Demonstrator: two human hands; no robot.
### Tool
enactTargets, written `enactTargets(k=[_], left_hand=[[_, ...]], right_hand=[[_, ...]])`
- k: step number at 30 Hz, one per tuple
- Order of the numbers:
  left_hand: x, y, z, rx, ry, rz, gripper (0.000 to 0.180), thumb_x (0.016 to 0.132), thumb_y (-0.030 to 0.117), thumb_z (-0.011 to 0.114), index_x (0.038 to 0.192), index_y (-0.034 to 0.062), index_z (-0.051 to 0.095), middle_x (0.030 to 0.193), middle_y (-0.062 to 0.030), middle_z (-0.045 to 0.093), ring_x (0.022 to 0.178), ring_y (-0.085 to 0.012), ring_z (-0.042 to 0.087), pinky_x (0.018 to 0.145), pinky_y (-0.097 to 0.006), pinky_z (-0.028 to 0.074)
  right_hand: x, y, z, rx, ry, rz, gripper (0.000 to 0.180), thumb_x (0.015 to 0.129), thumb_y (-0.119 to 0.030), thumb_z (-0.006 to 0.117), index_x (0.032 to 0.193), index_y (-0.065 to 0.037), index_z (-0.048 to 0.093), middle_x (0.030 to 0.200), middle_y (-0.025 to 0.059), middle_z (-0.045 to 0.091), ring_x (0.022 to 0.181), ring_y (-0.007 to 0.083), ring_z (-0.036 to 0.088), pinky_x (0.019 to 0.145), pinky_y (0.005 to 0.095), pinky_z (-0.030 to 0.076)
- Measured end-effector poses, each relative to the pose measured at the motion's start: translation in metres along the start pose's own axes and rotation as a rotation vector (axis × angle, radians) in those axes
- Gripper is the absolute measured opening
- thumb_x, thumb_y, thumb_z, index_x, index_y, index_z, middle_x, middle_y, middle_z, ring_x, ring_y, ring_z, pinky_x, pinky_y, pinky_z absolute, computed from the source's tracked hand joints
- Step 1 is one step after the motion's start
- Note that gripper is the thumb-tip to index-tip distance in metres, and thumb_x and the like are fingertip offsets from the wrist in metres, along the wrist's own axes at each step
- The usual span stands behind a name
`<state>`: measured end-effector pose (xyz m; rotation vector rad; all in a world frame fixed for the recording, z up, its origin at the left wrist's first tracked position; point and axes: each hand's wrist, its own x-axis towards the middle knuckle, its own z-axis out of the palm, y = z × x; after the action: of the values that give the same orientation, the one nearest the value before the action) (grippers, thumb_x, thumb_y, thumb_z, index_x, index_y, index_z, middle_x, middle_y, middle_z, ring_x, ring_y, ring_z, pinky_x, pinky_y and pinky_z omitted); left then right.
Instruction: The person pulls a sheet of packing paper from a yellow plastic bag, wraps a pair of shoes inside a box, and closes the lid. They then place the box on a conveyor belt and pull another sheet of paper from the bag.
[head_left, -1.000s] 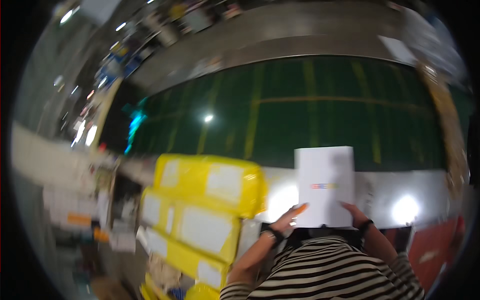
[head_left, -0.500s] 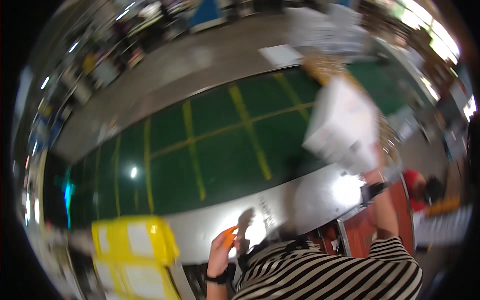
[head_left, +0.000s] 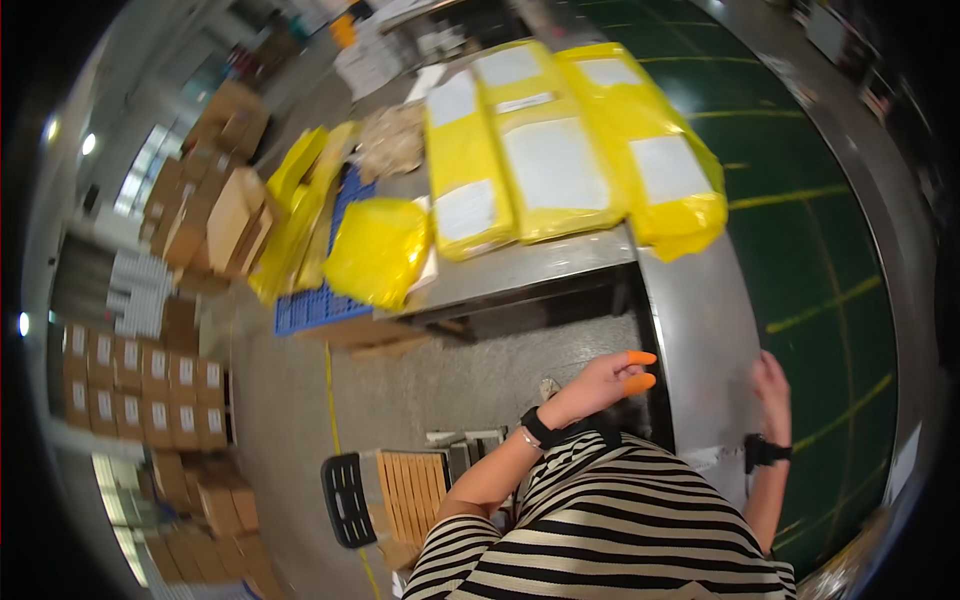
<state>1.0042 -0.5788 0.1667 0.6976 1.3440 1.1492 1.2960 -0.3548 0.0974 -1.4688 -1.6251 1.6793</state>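
My left hand (head_left: 604,383) is held out over the gap beside the conveyor's metal edge (head_left: 700,330). Orange finger cots cover its thumb and index finger, which stand apart with nothing between them. To the right, my right hand (head_left: 770,402) hovers by the border of the metal edge and the green conveyor belt (head_left: 815,250), its fingers stretched out, slightly blurred and holding nothing. Ahead, several yellow-wrapped parcels with white labels lie side by side; the nearest to my hands is the right-hand parcel (head_left: 700,215), which overhangs the table corner.
A metal table (head_left: 500,280) carries the parcels, with a smaller yellow bag (head_left: 375,250) near a blue plastic pallet (head_left: 320,308). A wooden-slatted chair (head_left: 410,495) stands at my left. Stacked cartons (head_left: 140,385) line the far left.
My view has swung left toward the yellow parcels. The white box that was at my right hand is out of view, and that hand is now empty.
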Motion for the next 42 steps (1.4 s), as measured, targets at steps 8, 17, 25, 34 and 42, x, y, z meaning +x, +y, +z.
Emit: enactTargets(k=[8, 17, 25, 34, 42], left_hand=[[-0.147, -0.045, -0.163, -0.336, 0.692, 0.073, 0.035, 0.096, 0.012, 0.063, 0.129, 0.004, 0.059, 0.099, 0.0011, 0.065, 0.085, -0.0044, 0.057, 0.077, -0.019, 0.046], [-0.207, -0.124, -0.311, -0.869, 1.312, 0.141, 0.024, 0.098, 0.01, 0.055, 0.119, 0.0018, 0.061, 0.095, -0.0066, 0.068, 0.077, -0.0112, 0.064, 0.072, -0.025, 0.055], [-0.161, -0.137, -0.439, -1.152, 1.589, 0.394, 0.025, 0.098, 0.009, 0.052, 0.121, -0.002, 0.056, 0.114, -0.016, 0.062, 0.103, -0.0255, 0.062, 0.09, -0.035, 0.054], [-0.119, -0.138, -0.536, -1.127, 1.299, 0.605, 0.032, 0.098, 0.006, 0.042, 0.126, -0.0016, 0.053, 0.122, -0.0123, 0.061, 0.108, -0.0223, 0.061, 0.098, -0.034, 0.049], [-0.154, -0.15, -0.584, -1.068, 0.794, 0.524, 0.026, 0.098, 0.004, 0.045, 0.119, -0.0016, 0.059, 0.12, -0.0099, 0.06, 0.114, -0.0179, 0.056, 0.101, -0.03, 0.043]], right_hand=[[0.006, -0.116, 0.332, -0.128, -1.114, -0.094, 0.05, 0.096, -0.021, 0.062, 0.142, -0.006, 0.047, 0.126, 0.0061, 0.059, 0.111, 0.0105, 0.054, 0.098, 0.0264, 0.042], [0.044, -0.161, 0.459, -0.251, -1.147, 0.115, 0.045, 0.097, -0.024, 0.062, 0.136, -0.003, 0.052, 0.119, 0.0044, 0.063, 0.1, 0.0062, 0.054, 0.087, 0.024, 0.044], [0.094, -0.227, 0.589, -0.285, -1.278, 0.049, 0.044, 0.098, -0.029, 0.06, 0.135, -0.006, 0.053, 0.12, 0.0026, 0.063, 0.105, 0.0098, 0.058, 0.091, 0.0257, 0.044], [0.046, -0.244, 0.764, -0.532, -1.606, -0.106, 0.056, 0.095, -0.031, 0.064, 0.14, -0.004, 0.046, 0.13, 0.0078, 0.055, 0.114, 0.0135, 0.051, 0.097, 0.0288, 0.043], [0.013, -0.162, 0.922, -0.789, -1.066, -0.678, 0.069, 0.079, -0.043, 0.074, 0.129, -0.002, 0.052, 0.118, 0.0219, 0.057, 0.108, 0.0328, 0.058, 0.091, 0.0386, 0.046]])
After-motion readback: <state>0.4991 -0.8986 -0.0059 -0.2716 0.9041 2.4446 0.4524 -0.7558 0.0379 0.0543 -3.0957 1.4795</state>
